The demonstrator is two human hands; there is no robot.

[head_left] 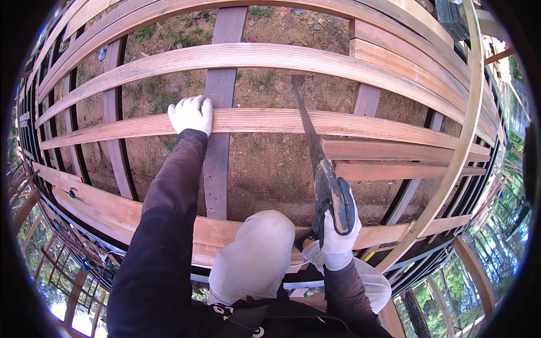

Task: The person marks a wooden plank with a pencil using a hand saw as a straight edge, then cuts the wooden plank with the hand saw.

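Note:
My left hand (191, 115), in a white work glove, presses on a grooved wooden deck board (256, 120), its fingers curled over the far edge. In my right hand (340, 239), also gloved, is the dark, worn handle of a handsaw (307, 124). The saw's long blade points away from me and crosses over that board, its tip beyond the far edge. Whether the teeth touch the wood I cannot tell. My bent knee (253, 242) in pale trousers is at the near edge, between my two arms.
Dark joists (217, 169) run away from me, with bare soil (270, 163) in the gaps between them. Another grooved board (282, 55) lies farther off, and more boards (389, 150) are at the right. A long pale batten (451, 174) slants across the right side.

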